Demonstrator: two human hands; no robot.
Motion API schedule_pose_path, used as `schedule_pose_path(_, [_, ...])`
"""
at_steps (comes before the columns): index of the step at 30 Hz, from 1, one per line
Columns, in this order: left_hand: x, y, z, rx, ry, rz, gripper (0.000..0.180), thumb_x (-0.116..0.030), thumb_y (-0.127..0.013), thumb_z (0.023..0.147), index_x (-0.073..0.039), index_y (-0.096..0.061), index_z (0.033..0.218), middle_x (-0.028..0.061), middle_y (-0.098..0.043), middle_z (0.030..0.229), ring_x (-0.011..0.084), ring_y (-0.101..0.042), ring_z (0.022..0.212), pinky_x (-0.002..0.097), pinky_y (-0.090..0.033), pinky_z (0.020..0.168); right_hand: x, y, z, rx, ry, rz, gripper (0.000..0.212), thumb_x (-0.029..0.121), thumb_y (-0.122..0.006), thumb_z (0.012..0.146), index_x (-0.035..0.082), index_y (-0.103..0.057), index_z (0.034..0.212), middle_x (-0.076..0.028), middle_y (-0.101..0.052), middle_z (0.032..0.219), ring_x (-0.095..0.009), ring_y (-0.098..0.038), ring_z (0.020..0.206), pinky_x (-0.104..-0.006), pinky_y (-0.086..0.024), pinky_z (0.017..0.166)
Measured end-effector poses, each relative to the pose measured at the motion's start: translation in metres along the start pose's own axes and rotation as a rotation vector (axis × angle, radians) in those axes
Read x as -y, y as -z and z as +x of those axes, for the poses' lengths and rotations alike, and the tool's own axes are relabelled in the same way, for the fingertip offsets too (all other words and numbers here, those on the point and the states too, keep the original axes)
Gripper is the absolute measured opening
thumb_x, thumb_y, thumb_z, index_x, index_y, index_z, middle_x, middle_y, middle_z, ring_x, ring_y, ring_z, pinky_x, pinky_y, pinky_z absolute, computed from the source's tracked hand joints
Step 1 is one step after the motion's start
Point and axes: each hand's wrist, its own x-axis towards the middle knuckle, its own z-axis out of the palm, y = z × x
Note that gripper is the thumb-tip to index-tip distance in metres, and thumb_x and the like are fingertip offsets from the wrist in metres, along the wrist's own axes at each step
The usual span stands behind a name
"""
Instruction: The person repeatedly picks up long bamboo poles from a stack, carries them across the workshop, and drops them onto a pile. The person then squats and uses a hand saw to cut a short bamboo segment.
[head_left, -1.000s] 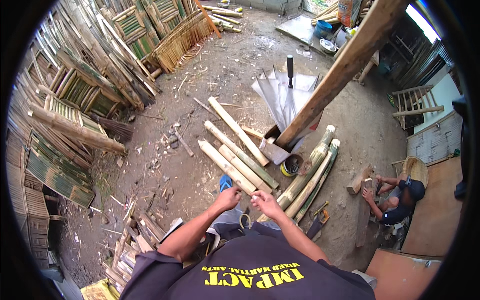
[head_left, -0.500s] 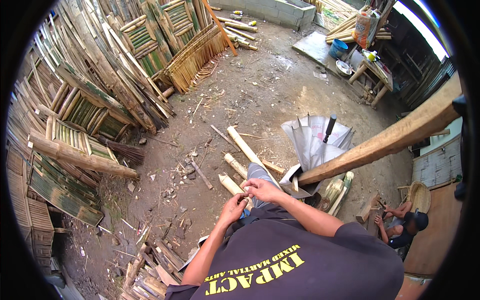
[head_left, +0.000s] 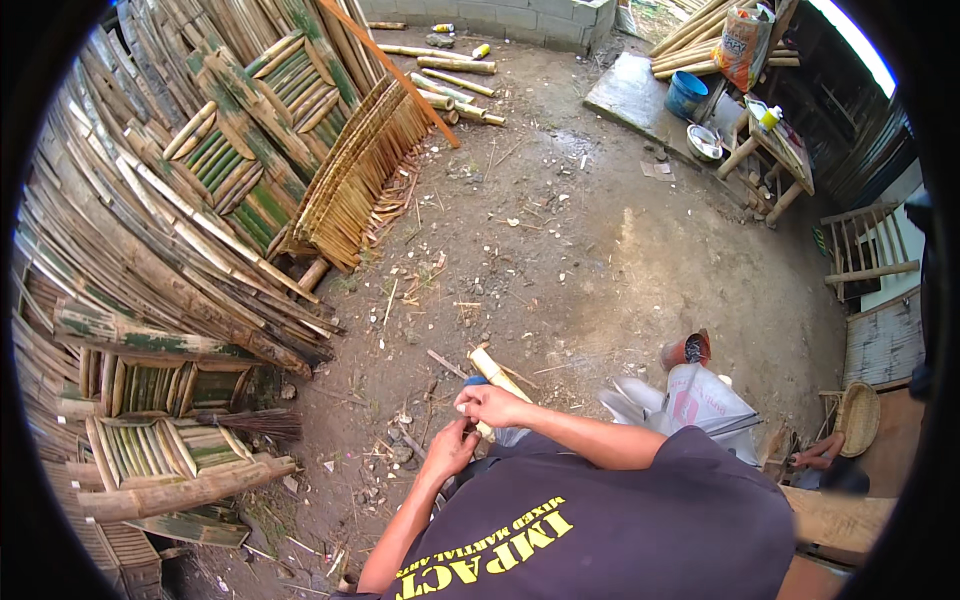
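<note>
My left hand [head_left: 452, 448] and my right hand [head_left: 493, 405] meet in front of my dark shirt [head_left: 600, 510], their fingers bent and pressed together. A small pale spot shows at the right fingertips, too small to name. What the left fingers hold, if anything, is hidden. Just beyond the hands a length of bamboo [head_left: 490, 366] lies on the ground, partly covered by my right hand and leg. Beside my right arm is a grey-white umbrella [head_left: 705, 400], its cloth bunched in folds.
Bamboo panels [head_left: 215, 165] and long slats lean on the left. A reddish bucket [head_left: 684, 350] lies tipped past the umbrella. Far right are a blue bucket [head_left: 686, 94] and a bamboo bench [head_left: 775, 145]. At lower right, another person's hand [head_left: 822, 452] shows near a woven basket [head_left: 858, 420].
The view has shifted forward; the wooden beam and umbrella now sit lower, and the tipped bucket has come into sight. My hands stay together with fingers closed.
</note>
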Motion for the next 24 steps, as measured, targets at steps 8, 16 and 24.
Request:
schedule_pose_path(8, [-0.081, 0.162, 0.223, 0.046, -0.054, 0.014, 0.040, -0.029, -0.062, 0.093, -0.009, -0.060, 0.128, 0.0205, -0.069, 0.109, 0.0341, -0.068, 0.100, 0.0422, -0.051, 0.087, 0.108, 0.201, 0.123, -0.204, -0.029, 0.239, 0.031, 0.026, -0.055, 0.103, 0.005, -0.059, 0.126, -0.002, -0.066, 0.099, -0.009, -0.059, 0.088, -0.0257, -0.050, 0.071])
schedule_pose_path(16, [-0.119, 0.296, 0.544, 0.142, -0.054, -0.103, 0.038, -0.025, -0.059, 0.094, -0.007, -0.061, 0.128, 0.0164, -0.070, 0.111, 0.0260, -0.067, 0.104, 0.0385, -0.050, 0.091, 0.197, 0.408, 0.336, -0.287, -0.023, 0.307, 0.028, 0.024, -0.058, 0.101, 0.003, -0.061, 0.119, -0.002, -0.067, 0.097, -0.009, -0.060, 0.082, -0.0255, -0.049, 0.068])
schedule_pose_path(24, [-0.250, 0.431, 0.821, 0.258, -0.111, -0.154, 0.040, -0.023, -0.060, 0.096, -0.003, -0.060, 0.131, 0.0145, -0.071, 0.111, 0.0201, -0.067, 0.102, 0.0340, -0.051, 0.090, 0.286, 0.665, 0.450, -0.492, 0.073, 0.447, 0.031, 0.027, -0.054, 0.103, 0.005, -0.059, 0.125, -0.003, -0.067, 0.102, -0.010, -0.062, 0.087, -0.0259, -0.051, 0.074])
